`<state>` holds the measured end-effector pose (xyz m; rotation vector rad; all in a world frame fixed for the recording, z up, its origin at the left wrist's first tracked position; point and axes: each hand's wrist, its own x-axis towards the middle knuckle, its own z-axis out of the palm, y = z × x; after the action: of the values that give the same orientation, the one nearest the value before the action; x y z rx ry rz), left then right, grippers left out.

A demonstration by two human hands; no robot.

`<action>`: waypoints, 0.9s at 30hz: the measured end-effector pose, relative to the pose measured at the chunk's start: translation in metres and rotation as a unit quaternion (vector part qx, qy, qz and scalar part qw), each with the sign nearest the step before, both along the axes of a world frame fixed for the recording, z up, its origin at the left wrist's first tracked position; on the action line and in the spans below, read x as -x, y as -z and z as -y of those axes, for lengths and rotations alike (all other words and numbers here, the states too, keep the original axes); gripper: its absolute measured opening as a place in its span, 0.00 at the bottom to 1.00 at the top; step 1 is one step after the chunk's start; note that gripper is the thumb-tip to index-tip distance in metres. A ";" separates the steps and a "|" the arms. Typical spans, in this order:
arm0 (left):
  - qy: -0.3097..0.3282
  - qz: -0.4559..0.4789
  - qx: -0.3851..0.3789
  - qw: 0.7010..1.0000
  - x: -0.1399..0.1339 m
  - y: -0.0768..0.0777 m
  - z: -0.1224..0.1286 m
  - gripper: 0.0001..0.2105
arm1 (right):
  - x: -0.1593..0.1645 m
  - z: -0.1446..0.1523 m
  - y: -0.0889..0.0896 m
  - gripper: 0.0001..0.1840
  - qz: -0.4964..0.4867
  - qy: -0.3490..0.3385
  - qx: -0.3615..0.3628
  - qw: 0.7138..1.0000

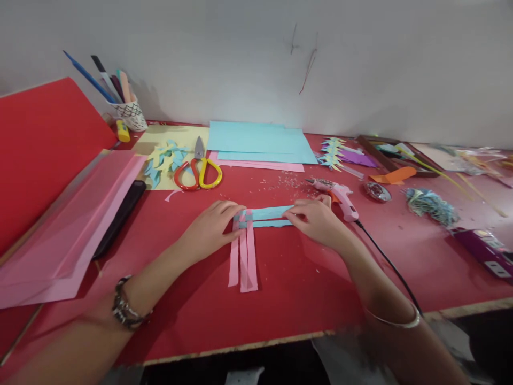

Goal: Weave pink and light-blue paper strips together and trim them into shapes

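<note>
Pink paper strips (249, 262) hang toward the table's front edge and cross light blue paper strips (266, 214) in a small woven corner. At the left side of that corner, my left hand (210, 227) grips the crossed strips between thumb and fingers. My right hand (316, 219) pinches the right end of the upper blue strip. The lower blue strip ends close under its fingertips. The strips lie on or just above the red tabletop (288, 299). A pink glue gun (336, 195) rests just beyond my right hand, its cord running under my right forearm.
Scissors (199, 168) lie beyond my left hand beside cut paper pieces (166, 160). Blue sheets (256, 140) are stacked at the wall. Pink sheets (80, 219) and a black tool (120, 219) lie left. A pen cup (132, 113), tray (396, 155) and purple stapler-like object (483, 251) stand around.
</note>
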<state>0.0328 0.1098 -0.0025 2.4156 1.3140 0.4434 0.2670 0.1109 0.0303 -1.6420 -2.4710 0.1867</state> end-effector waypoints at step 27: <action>-0.035 0.317 0.212 0.924 -0.005 0.001 0.003 0.27 | 0.016 0.011 0.003 0.15 -0.056 -0.008 -0.155 0.986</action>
<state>0.0382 0.1070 -0.0037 1.6662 1.0609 0.7859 0.2507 0.1002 0.0276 -1.4410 -2.2922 -0.0987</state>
